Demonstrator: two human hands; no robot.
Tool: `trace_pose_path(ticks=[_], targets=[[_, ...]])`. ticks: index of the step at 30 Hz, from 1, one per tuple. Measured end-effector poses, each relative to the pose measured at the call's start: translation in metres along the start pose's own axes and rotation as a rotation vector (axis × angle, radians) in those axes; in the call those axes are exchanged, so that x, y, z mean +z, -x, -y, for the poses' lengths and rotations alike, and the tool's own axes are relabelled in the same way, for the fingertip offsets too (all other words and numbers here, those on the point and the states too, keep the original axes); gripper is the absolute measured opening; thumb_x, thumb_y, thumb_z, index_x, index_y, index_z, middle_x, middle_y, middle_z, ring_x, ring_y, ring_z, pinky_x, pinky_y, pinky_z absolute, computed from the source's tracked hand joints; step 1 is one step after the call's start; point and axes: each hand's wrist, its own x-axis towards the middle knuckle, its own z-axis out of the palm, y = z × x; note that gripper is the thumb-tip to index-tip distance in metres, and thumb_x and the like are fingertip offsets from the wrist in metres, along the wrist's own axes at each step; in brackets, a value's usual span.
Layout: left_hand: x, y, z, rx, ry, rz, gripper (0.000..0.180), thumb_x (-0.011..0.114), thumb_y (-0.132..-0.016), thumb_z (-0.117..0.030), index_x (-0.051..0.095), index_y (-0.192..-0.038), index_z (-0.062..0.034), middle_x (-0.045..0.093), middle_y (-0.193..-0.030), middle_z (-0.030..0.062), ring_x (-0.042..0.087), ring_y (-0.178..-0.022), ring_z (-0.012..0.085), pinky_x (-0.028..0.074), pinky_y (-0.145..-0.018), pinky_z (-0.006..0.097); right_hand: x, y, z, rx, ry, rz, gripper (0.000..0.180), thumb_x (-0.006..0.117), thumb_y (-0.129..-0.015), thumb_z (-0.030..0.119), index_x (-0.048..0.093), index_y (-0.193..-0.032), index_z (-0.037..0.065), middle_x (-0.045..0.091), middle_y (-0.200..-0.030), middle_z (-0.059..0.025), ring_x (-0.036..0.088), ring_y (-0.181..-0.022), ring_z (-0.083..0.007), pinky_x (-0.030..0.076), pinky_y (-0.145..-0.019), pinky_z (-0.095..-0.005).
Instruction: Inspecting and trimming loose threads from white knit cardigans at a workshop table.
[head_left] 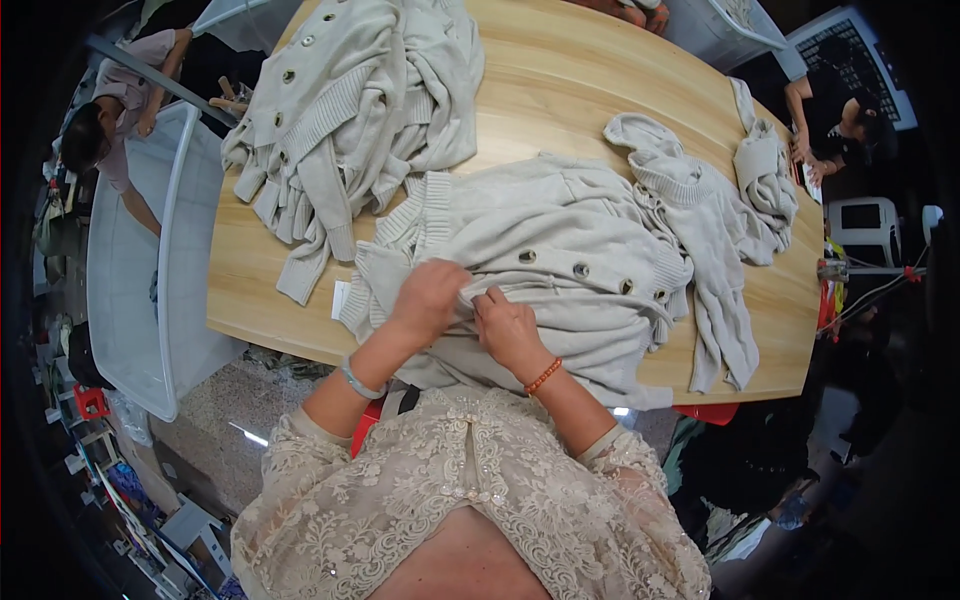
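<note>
hands (470,310) pinching cream cardigan (560,260), white tag (340,298)

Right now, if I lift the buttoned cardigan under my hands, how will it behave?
The cardigan is wrinkled knit, so it will likely sag and fold. Its sleeve sprawls sideways and may trail. Both hands, left hand and right hand, pinch it; it probably bunches rather than slides.

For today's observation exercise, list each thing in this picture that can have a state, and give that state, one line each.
Left hand: pinching the cardigan's fabric.
Right hand: gripping the same fabric beside it.
Cardigan: spread flat, buttons showing.
Second cardigan: crumpled in a heap.
Sweater: bunched, one sleeve trailing.
Plastic bin: open.
</note>
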Motion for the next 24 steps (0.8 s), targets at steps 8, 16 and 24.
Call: trace_pose_path(ticks=[8,16,24], targets=[[0.065,-0.019,0.025,-0.186,-0.233,0.302,0.028,0.053,-0.079,-0.008,0.057,-0.105,0.0017,0.054,-0.111,0.0184,0.055,-0.097,0.0355,0.05,-0.081,0.042,0.009,0.007,-0.01,0.034,0.083,-0.028,0.011,0.058,-0.084,0.017,0.059,-0.086,0.006,0.06,-0.083,-0.0157,0.061,-0.067,-0.0378,0.049,-0.059,-0.0481],[0.066,-0.014,0.031,0.031,-0.271,0.226,0.015,0.06,-0.074,-0.014,0.062,-0.083,-0.0019,0.052,-0.103,0.0154,0.053,-0.1,0.0311,0.048,-0.078,0.04,0.003,0.002,-0.009,-0.002,-0.014,0.013,0.014,0.061,-0.078,0.009,0.057,-0.089,0.001,0.061,-0.086,-0.0203,0.06,-0.077,-0.0401,0.049,-0.068,-0.0479],[0.054,-0.025,0.032,-0.467,0.472,0.304,0.01,0.069,-0.072,-0.011,0.07,-0.077,-0.002,0.069,-0.071,0.0091,0.066,-0.063,0.0201,0.051,-0.061,0.033,-0.016,-0.003,-0.011,-0.005,-0.052,-0.047,0.019,0.061,-0.077,0.004,0.058,-0.096,0.003,0.061,-0.089,-0.0198,0.06,-0.082,-0.0392,0.048,-0.071,-0.0475]])
